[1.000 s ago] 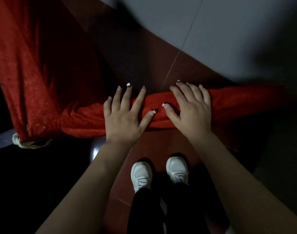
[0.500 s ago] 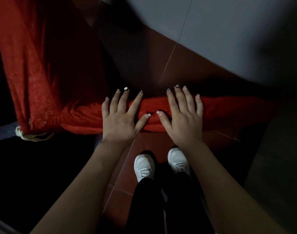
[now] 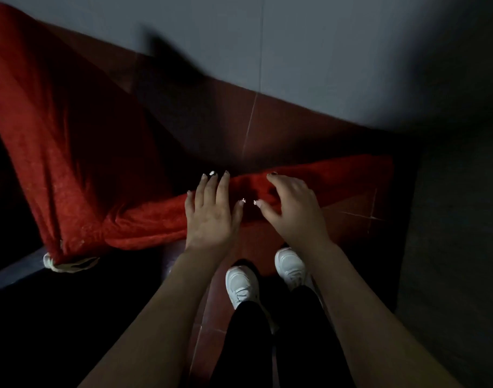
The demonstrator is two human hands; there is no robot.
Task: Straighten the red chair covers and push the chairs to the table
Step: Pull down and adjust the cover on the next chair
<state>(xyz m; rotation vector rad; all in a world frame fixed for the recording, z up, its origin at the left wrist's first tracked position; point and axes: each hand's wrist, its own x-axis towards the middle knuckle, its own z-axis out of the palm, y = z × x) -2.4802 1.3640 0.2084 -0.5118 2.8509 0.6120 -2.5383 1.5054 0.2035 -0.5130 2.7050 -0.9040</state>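
While under both hands (image 3: 211, 217), red cover (image 3: 351, 177).

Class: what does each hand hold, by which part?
Left hand lies flat on the top edge of the red chair cover, holding nothing; right hand curls its fingers over that edge, grip unclear.

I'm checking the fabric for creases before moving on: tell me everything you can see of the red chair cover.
The red chair cover, a velvety-looking cloth, lies rumpled in dim light. A wide panel hangs at the left, ending near a whitish scrap; a bunched ridge runs off to the right. The left hand lies flat on the ridge. The right hand arches over it with bent fingers; whether it grips is unclear.
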